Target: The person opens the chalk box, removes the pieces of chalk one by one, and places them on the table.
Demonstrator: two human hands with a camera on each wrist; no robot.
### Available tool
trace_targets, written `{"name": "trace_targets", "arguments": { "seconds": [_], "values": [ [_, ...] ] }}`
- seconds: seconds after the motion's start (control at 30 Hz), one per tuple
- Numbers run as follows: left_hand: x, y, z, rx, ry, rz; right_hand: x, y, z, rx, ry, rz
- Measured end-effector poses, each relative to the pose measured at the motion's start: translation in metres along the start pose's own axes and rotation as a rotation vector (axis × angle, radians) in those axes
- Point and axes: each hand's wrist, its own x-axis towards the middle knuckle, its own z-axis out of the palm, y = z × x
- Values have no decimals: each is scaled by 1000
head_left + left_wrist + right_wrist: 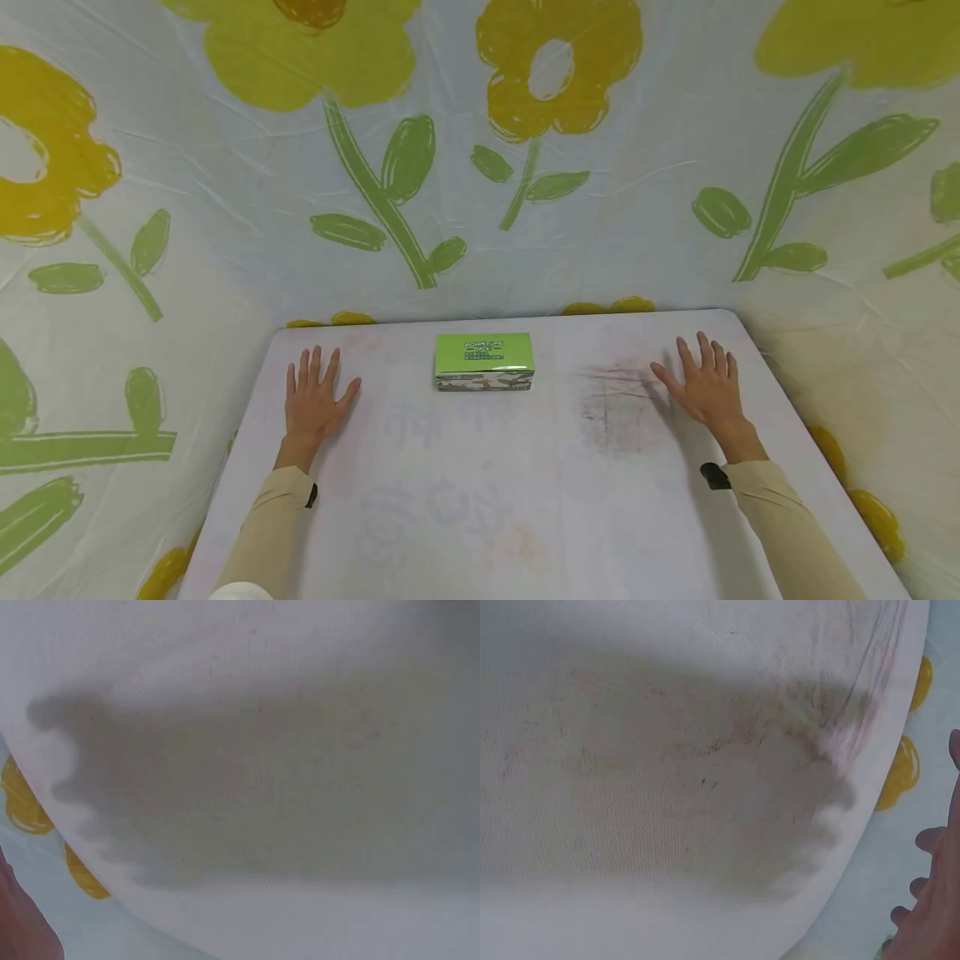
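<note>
The green box [484,361], at the far middle of the table [480,500], bore several lines of dark print on its top face, too small to read. Faint bluish characters on the tablecloth were also illegible.

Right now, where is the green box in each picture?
Head view: the green box sits near the table's far edge, in the middle, between the left hand and the right hand.
Left wrist view: not in it.
Right wrist view: not in it.
Shared landmark: the white table top with the yellow-flower cloth past its edge.
</note>
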Motion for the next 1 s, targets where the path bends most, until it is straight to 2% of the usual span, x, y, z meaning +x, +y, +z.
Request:
{"name": "trace_targets", "arguments": {
  "seconds": [0.2,0.27,0.5,0.57,0.63,0.8,1.0],
  "values": [
    [0,2,-1,-12,-26,-22,1,-6,0,16,50,-27],
    [1,4,-2,-23,0,-22,2,-10,-1,32,94,-44],
    [9,13,4,-42,277,74,10,-25,1,115,340,-132],
    [12,17,3,-60,300,74,12,-30,1,137,379,-148],
    [15,21,1,-79,286,54,15,-34,1,156,402,-157],
    [21,32,-5,-126,179,-22,19,-45,1,208,426,-156],
    [26,46,-8,-190,127,-62,24,-58,2,252,434,-146]
  ]
}}
